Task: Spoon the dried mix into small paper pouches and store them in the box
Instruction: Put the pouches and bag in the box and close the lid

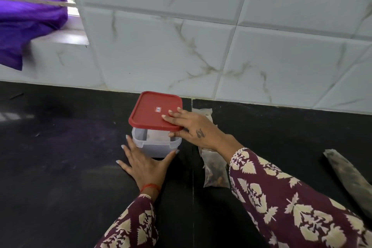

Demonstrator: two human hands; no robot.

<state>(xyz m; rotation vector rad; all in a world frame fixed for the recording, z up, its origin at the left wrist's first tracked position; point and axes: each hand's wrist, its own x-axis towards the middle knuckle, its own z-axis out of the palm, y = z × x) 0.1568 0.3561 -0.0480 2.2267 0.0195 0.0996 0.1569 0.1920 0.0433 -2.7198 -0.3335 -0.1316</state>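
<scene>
A clear plastic box (156, 144) stands on the black counter (60, 157). Above it a red square lid (154, 110) hangs tilted, covering the far part of the opening. My right hand (191, 127) grips the lid at its near right corner, fingers on top and thumb underneath. My left hand (144, 163) rests spread against the box's near side, steadying it. Something pale lies inside the box; I cannot tell what. A clear plastic bag of dried mix (214, 167) lies right of the box, partly hidden under my right forearm.
A marbled white tile wall (221, 46) rises just behind the box. Purple cloth (30, 6) hangs at the upper left over a window ledge. A grey, worn object (348, 179) lies at the right edge of the counter.
</scene>
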